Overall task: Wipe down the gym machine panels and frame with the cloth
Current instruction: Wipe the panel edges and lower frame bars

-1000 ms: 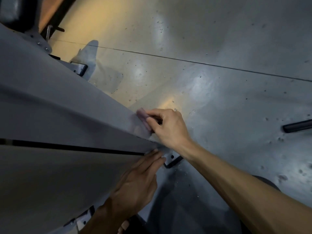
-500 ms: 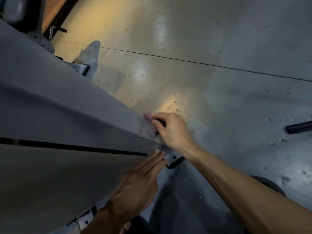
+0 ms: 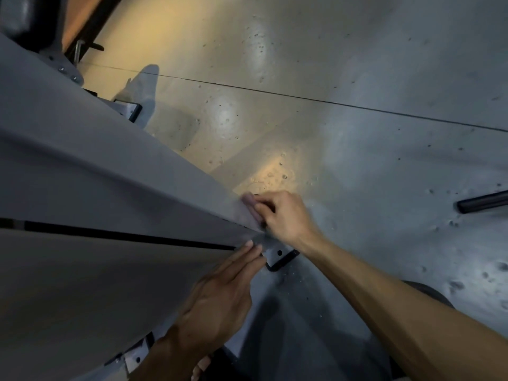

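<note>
The right hand (image 3: 286, 215) is gripping a small purplish cloth (image 3: 251, 204) against the grey metal machine panel (image 3: 110, 166) at its five-o'clock corner, the left hand (image 3: 220, 295) lying flat, fingers straight, on the lower panel — wiping looks midway, frame seemingly left.

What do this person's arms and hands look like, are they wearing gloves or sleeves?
No gloves: the left hand and right hand are both bare. No sleeves show either; both forearms are uncovered as far as the picture reaches. No watch, ring or wristband is visible on either one.
</note>
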`<state>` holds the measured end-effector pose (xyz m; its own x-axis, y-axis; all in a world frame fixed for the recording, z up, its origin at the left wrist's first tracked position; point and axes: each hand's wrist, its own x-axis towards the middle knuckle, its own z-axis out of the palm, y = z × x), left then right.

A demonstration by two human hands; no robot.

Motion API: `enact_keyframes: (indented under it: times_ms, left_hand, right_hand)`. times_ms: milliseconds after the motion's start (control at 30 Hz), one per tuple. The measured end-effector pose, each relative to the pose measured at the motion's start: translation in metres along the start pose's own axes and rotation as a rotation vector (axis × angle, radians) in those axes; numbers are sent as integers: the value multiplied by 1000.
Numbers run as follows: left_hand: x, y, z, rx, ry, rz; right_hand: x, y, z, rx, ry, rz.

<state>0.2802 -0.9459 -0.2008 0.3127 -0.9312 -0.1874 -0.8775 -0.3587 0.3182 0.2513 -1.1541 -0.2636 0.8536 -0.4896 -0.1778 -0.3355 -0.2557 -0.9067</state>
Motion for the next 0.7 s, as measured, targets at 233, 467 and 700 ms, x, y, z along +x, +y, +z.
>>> enact_keyframes:
  times_ms: [233, 467, 700]
  left_hand:
    - [-1, 0, 1, 7, 8, -16]
    - [-1, 2, 1, 28, 17, -12]
    - [-4, 0, 1, 18, 15, -25]
  right_hand:
    - [-9, -20, -15, 74, 9, 22]
    - [-27, -20, -23, 17, 17, -29]
    - [-33, -54, -29, 70, 59, -22]
